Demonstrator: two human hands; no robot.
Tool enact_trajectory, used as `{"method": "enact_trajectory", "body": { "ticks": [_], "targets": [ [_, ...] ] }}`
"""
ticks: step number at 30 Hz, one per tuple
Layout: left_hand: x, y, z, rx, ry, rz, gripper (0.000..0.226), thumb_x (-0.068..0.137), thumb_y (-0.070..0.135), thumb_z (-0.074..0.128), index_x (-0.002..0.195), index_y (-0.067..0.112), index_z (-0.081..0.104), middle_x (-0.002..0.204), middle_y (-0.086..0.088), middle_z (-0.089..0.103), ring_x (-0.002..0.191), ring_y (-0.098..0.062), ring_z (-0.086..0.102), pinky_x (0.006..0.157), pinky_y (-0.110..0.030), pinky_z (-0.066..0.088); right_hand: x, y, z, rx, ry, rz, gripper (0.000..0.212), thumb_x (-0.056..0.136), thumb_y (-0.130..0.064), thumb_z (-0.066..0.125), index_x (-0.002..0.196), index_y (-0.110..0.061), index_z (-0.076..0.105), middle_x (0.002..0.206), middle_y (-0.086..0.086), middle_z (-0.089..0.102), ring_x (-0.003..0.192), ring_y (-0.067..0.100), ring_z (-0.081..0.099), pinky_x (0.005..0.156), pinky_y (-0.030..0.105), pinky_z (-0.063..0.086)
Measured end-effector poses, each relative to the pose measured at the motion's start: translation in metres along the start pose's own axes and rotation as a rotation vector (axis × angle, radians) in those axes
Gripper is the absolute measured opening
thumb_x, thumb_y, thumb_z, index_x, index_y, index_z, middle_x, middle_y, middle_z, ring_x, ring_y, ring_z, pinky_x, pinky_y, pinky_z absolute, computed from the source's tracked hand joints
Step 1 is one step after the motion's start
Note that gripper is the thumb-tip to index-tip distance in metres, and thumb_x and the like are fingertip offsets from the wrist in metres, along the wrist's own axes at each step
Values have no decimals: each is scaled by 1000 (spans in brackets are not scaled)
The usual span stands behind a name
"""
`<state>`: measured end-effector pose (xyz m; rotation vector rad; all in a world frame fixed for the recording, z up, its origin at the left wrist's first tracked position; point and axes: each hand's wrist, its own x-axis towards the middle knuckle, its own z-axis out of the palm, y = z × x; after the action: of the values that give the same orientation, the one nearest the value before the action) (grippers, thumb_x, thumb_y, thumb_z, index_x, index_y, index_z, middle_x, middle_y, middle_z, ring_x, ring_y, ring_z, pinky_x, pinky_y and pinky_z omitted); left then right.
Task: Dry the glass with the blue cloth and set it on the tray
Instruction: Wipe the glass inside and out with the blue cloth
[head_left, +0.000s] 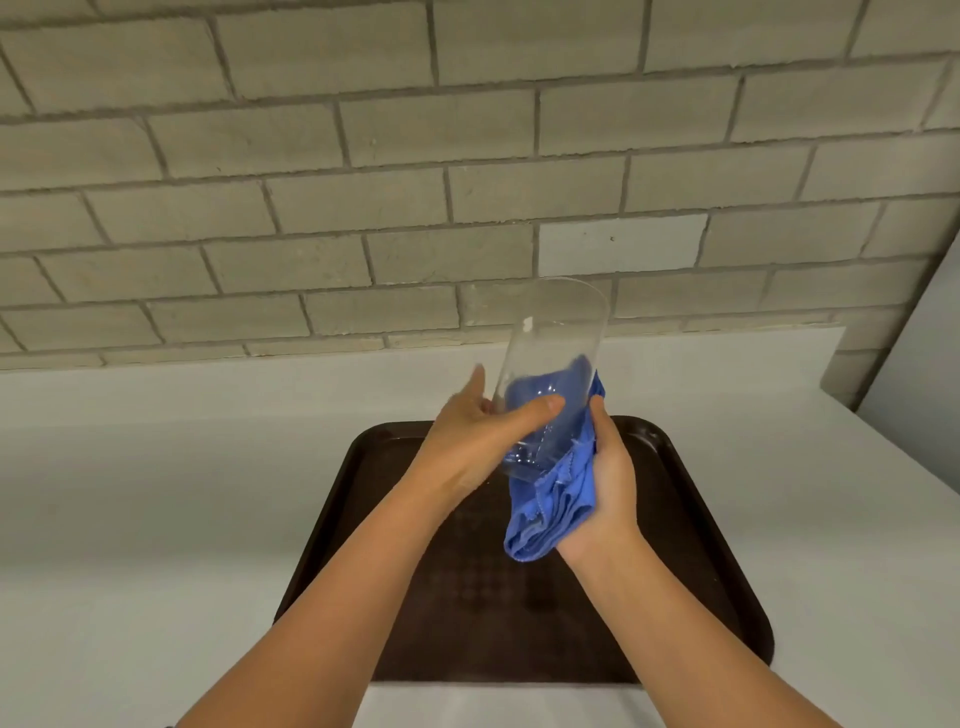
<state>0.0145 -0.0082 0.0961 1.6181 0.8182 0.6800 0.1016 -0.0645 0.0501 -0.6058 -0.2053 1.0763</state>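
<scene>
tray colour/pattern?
Dark brown tray with a fine grid texture; head view, the only one.

A: What's at 12?
B: Facing me, grey brick wall (363, 156), one paler brick (621, 244) toward 1.
A: Lower?
B: White counter (156, 493), 9 through 3. Plain pale wall (924, 374) at 3.

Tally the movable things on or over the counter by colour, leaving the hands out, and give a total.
Clear: 1, the glass
Blue: 1, the blue cloth
Dark brown: 1, the tray
Total: 3
</scene>
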Motion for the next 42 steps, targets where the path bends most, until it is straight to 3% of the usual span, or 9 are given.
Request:
{"method": "enact_trajectory", "body": {
  "ticks": [4, 7, 10, 17, 21, 24, 32, 37, 42],
  "targets": [
    [-6, 2, 3, 282, 355, 247, 69, 69, 48, 69, 128, 29, 39, 106, 4, 52, 77, -7, 57, 52, -11, 43, 1, -4, 8, -98, 32, -19, 41, 88, -43, 43, 109, -13, 62, 92, 9, 70, 78, 21, 69, 69, 33, 58],
    [-9, 2, 8, 321, 372, 329, 42, 84, 42, 55, 121, 23, 50, 118, -5, 59, 90, -15, 60, 72, -23, 47, 2, -5, 19, -312, 62, -107, 45, 89, -46, 39, 120, -17, 52, 113, 16, 63, 99, 30, 63, 93, 50, 48],
    [-6, 6, 8, 309, 334, 237, 60, 85, 50, 50, 136, 21, 37, 135, -3, 50, 112, -17, 55, 86, -27, 42, -8, -5, 28, -460, -34, -225, 50, 85, -53, 37, 127, -25, 44, 115, 12, 62, 101, 25, 63, 96, 49, 46],
    [-9, 6, -8, -319, 96, 11, 73, 68, 41, 70, 133, 21, 41, 106, -4, 66, 75, -12, 70, 51, -20, 53, -24, -5, 38, -954, -305, -541, 41, 93, -30, 36, 119, -56, 19, 131, -30, 31, 110, -28, 32, 92, -2, 30],
    [-15, -8, -9, -610, -149, 87, 34, 70, 39, 62, 100, 24, 70, 90, 0, 75, 82, -11, 71, 61, -23, 56, -29, -8, 45, -1168, -381, -808, 42, 89, -35, 37, 129, -44, 25, 150, -9, 19, 139, 4, 14, 116, 33, 19],
    [-19, -11, -13, -602, -217, 80, 26, 75, 44, 59, 88, 26, 75, 80, 2, 76, 70, -12, 71, 52, -24, 55, -17, -20, 52, -1327, -405, -957, 52, 87, -39, 38, 137, -31, 25, 151, -13, 1, 141, 11, -7, 117, 35, 4],
    [-27, -29, -6, -759, -273, -10, 56, 41, 39, 89, 90, 16, 75, 91, -10, 75, 84, -25, 71, 67, -40, 59, 5, -36, 58, -920, -247, -560, 49, 93, -35, 35, 139, -34, 18, 149, -5, 26, 129, 8, 32, 98, 22, 31],
    [-28, -34, -8, -714, -257, -32, 33, 56, 30, 80, 85, 15, 76, 84, -7, 75, 78, -20, 71, 65, -36, 59, -4, -17, 33, -692, -82, -226, 42, 90, -43, 34, 123, -20, 46, 90, 2, 64, 60, 4, 66, 50, 16, 51],
    [-21, -31, -14, -643, -246, -44, 22, 66, 33, 71, 81, 18, 77, 79, -1, 77, 74, -14, 72, 61, -24, 57, -25, 2, 19, -794, -110, -274, 19, 87, -46, 38, 97, -63, 38, 86, -25, 63, 79, -8, 63, 66, 14, 54]
  ]
}}
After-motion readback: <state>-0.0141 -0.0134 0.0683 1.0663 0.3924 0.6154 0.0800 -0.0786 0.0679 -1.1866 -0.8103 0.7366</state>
